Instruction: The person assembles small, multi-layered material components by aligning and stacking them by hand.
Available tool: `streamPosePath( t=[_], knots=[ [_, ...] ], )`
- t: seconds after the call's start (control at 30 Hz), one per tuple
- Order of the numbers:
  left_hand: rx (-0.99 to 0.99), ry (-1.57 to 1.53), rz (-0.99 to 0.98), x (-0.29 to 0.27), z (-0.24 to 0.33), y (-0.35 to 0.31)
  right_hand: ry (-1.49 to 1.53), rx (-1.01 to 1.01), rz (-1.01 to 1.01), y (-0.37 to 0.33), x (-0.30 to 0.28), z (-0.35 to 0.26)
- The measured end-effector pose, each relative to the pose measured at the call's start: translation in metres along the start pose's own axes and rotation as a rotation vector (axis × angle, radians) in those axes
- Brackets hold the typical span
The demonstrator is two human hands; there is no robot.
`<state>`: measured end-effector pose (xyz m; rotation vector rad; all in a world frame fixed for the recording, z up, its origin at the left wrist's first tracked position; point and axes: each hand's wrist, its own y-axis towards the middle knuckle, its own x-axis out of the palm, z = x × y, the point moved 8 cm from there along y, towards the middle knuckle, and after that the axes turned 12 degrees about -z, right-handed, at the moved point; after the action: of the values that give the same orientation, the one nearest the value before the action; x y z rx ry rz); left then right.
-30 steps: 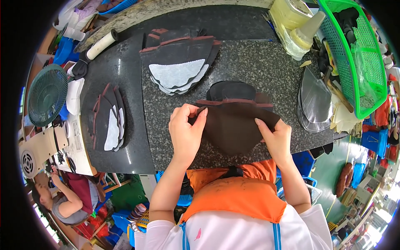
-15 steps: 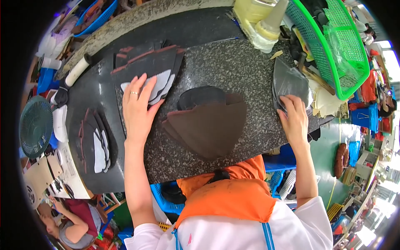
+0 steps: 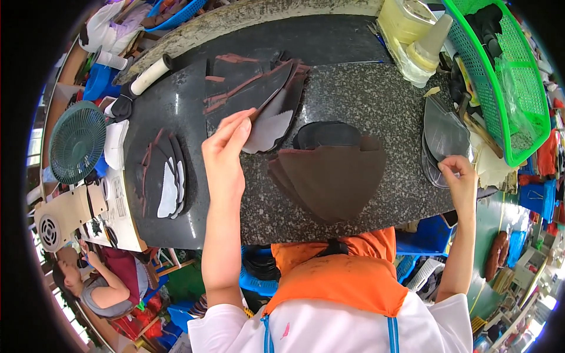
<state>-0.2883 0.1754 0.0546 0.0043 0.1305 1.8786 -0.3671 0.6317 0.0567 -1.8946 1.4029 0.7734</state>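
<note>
On the speckled worktop point(image 3: 347, 94), your left hand point(image 3: 225, 144) and right hand point(image 3: 462, 172) each pinch an edge.
Keep the pinch light and near the rim, so just one layer comes up uncreased. Your left grip is closed on the dark panel point(image 3: 265, 94), which bends up beyond it; your right is together on the clear grey sheet point(image 3: 444, 130), most of which lies past it.

Left hand point(image 3: 225, 154): pinches a dark piece point(image 3: 272, 93) by its edge
Right hand point(image 3: 462, 175): pinches a translucent sheet point(image 3: 445, 130)
Brown pieces point(image 3: 336, 183): between the hands
</note>
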Motion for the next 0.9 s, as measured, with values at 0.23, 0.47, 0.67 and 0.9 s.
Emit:
streamPosePath(
  t=[0.23, 0.47, 0.67, 0.9],
  knots=[
    [0.603, 0.962, -0.03, 0.07, 0.103, -0.058, 0.002, 0.092, -0.046, -0.005, -0.009, -0.001],
    [0.413, 0.779, -0.631, 0.16, 0.017, -0.131, 0.87, 0.206, -0.367, -0.015, 0.067, -0.016],
    [0.299, 0.506, -0.462, 0.166, 0.051, -0.091, 0.476, -0.233, -0.418, -0.036, 0.099, -0.113],
    [0.088, 0.314, -0.4, 0.156, 0.036, -0.078, 0.676, -0.235, -0.424, -0.036, 0.108, -0.117]
  ],
)
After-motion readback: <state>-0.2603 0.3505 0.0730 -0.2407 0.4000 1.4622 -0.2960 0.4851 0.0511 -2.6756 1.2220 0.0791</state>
